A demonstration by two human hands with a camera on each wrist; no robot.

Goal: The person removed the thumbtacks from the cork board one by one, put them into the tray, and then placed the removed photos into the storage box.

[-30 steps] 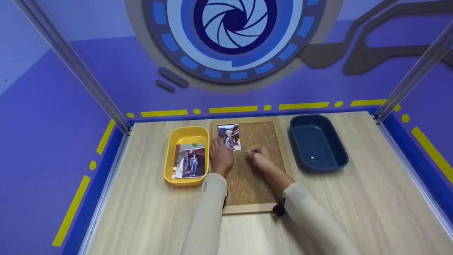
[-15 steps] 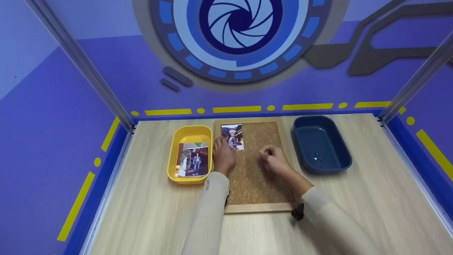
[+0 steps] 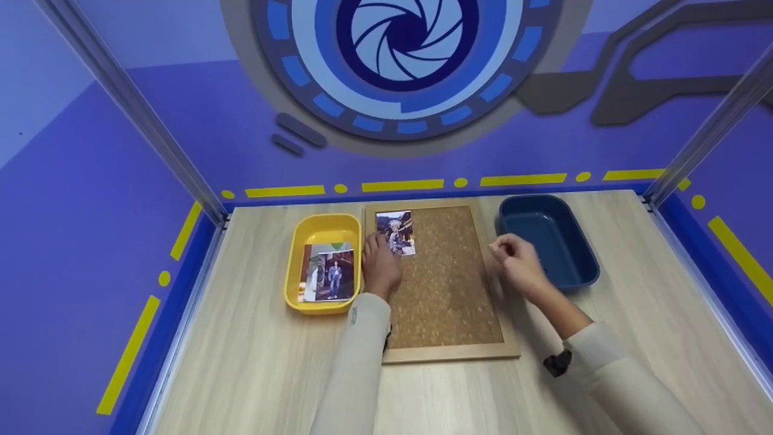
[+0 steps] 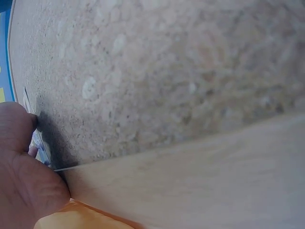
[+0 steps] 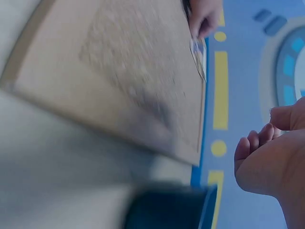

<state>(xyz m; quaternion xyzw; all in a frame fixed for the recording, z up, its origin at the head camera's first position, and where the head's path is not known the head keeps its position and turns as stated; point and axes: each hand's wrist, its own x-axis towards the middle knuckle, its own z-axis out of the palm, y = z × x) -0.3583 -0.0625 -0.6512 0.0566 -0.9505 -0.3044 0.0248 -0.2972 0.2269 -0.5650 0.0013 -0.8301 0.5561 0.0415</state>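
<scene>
A photo print (image 3: 401, 228) of a person lies at the upper left of a wood-framed cork board (image 3: 450, 290). My left hand (image 3: 381, 266) rests on its lower left part, fingers extended over it. In the left wrist view the left thumb (image 4: 32, 120) sits at the photo's edge, close over the cork. My right hand (image 3: 518, 266) is raised by the near left side of a dark blue tray (image 3: 564, 241), covering part of it. Its thumb and fingertips come together in the right wrist view; I cannot tell whether something small is between them.
A yellow tray (image 3: 291, 266) with several photo prints (image 3: 336, 275) stands directly left of the board. Behind the table (image 3: 259, 362) rises a blue printed wall (image 3: 398, 166), with side panels left and right.
My right hand has moved from the photo's lower right corner across the board to the blue tray, now hiding the small shiny pieces inside it. The left hand stays on the photo.
</scene>
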